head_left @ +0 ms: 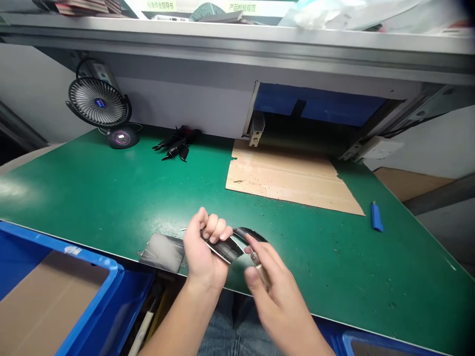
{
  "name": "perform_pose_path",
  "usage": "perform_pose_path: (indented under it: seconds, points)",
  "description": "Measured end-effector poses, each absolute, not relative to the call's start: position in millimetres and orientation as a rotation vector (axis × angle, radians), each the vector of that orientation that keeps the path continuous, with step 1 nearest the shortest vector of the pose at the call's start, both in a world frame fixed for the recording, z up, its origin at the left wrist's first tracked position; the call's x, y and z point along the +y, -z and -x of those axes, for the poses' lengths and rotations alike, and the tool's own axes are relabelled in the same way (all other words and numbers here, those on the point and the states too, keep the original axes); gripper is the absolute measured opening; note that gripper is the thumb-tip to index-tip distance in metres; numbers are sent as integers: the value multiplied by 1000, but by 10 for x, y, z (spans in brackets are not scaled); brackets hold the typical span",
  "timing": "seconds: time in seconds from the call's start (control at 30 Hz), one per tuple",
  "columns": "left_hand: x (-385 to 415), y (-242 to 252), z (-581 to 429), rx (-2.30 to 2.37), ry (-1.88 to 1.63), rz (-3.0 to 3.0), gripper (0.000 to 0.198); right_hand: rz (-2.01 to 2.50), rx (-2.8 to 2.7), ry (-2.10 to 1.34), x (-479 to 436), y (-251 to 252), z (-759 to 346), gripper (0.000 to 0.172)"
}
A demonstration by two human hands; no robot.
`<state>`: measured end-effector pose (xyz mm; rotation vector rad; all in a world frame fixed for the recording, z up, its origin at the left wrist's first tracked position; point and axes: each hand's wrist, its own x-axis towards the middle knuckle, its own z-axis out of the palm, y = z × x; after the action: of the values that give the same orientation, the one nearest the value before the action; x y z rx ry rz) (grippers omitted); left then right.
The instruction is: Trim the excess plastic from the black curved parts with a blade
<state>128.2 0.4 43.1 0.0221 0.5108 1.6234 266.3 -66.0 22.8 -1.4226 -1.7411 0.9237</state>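
Green surface (111, 198), near edge: left fingers (211, 226) wrap a curved black piece (229, 249); right fingers (266, 253) grip a light-handled tool (261, 273).

Worn on the head, looking forward and down across the green desk (122, 193); set close above the left grip (206, 244) and the right grip (276, 277); reaching from the lap (239, 338) at the bottom edge up to the shelf (237, 40) along the top; wide enough to catch the fan (98, 101) at far left.
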Motion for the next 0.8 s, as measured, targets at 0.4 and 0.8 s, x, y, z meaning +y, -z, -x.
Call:
perform_pose_path:
  seconds: [0.4, 0.8]
  points:
    - [-426, -517, -1455, 394, -1823, -199, 41, 1282, -1179, -1436, -999, -207, -2595, 48]
    - [209, -211, -198, 1808, -1276, -1247, 29, 2156, -1723, -72, -547, 397, -3391, 51]
